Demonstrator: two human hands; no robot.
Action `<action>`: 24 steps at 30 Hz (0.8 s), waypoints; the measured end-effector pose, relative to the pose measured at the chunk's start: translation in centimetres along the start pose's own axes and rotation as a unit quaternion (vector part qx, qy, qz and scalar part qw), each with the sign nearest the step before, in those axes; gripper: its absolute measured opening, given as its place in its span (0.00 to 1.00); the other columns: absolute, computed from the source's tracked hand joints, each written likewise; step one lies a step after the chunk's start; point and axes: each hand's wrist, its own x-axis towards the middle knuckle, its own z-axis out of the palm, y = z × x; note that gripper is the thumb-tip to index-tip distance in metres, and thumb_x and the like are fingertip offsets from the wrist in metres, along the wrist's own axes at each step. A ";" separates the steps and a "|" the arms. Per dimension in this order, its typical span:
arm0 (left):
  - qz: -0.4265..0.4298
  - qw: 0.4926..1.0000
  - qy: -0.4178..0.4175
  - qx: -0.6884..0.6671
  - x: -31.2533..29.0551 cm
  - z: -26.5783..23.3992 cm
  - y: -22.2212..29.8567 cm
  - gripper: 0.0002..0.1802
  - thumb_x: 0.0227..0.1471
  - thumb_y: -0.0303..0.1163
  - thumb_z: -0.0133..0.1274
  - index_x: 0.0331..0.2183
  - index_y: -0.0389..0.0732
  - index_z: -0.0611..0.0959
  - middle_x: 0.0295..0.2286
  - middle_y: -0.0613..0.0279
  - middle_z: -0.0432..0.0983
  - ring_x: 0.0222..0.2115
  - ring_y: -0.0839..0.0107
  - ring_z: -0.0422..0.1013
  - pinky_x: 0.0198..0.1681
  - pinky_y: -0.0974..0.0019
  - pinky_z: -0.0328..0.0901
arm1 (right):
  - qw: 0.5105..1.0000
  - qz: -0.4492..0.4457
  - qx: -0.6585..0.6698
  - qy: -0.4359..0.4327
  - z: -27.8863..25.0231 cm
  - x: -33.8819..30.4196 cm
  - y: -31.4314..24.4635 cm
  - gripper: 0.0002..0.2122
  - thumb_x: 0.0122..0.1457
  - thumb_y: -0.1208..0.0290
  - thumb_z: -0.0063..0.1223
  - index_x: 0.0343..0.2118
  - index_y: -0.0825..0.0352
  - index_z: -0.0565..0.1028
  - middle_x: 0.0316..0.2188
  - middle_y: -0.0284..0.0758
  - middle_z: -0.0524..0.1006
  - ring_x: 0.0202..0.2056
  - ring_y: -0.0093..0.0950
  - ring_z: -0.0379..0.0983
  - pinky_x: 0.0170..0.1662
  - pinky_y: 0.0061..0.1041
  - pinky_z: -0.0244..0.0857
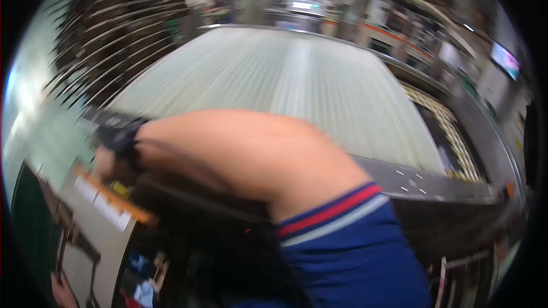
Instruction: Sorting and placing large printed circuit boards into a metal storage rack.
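My right arm, in a blue sleeve with a red and white band, reaches across from the lower right. My right hand [105,162] is at the left, below a black wrist strap [119,138]. Motion blurs its fingers, so what they hold, if anything, is unclear. Next to it is an orange-edged board [142,215] with white paper sheets [103,202] and a small yellow patch. At the lower left edge my left hand [63,292] shows only in part, seemingly closed around the low end of a dark metal bar [61,254].
A wide, pale ribbed surface [240,68] in a metal frame lies ahead. Dark curved rods [125,34] rise at the left. Rows of pale pieces [448,122] run along the right side, below a lit screen [505,60]. Beneath the board are blue and white items [144,294].
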 end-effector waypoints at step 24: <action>0.056 0.971 0.155 0.174 -1.8 -0.6 11.7 0.28 0.58 0.59 0.45 0.25 0.43 0.76 0.23 0.55 0.77 0.27 0.54 0.74 0.26 0.55 0.66 | 0.991 0.023 0.085 0.104 1.2 0.3 0.7 0.09 0.49 0.74 0.54 0.21 0.69 0.65 0.22 0.42 0.66 0.27 0.43 0.67 0.32 0.38 0.61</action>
